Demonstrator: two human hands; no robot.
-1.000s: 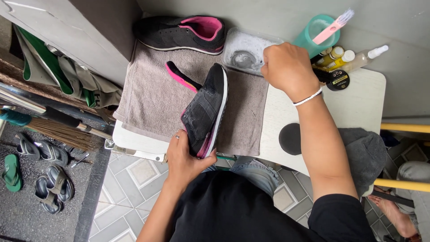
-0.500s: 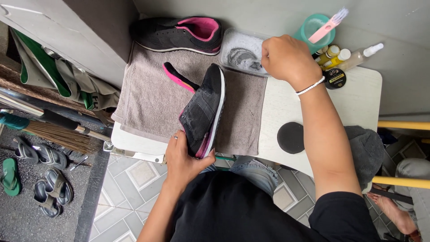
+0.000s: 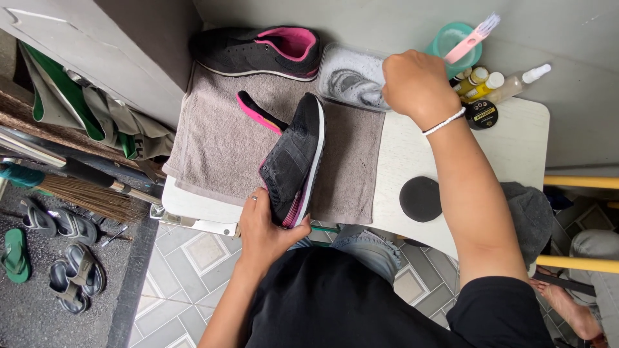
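**Shoe held on its side on the towel, other hand at the tub**

The left hand grips a black shoe at its near end, fingers wrapped round the heel part so the shoe stands tilted on its side, its white sole edge facing right. The shoe rests on a grey towel spread over the left part of the white bench. A pink insole lies on the towel just beside the shoe's far end.

The right hand is clenched into a fist at the edge of a clear plastic tub holding foamy grey water; what the fingers grasp there is hidden by the hand itself. A white bead bracelet circles that wrist.

A second black shoe with pink lining sits at the far edge of the towel. Behind the right hand stand a teal cup with a pink brush in it, small bottles and a round black tin. A black round pad lies on the bare bench near the forearm. On the floor at left lie sandals and a broom.
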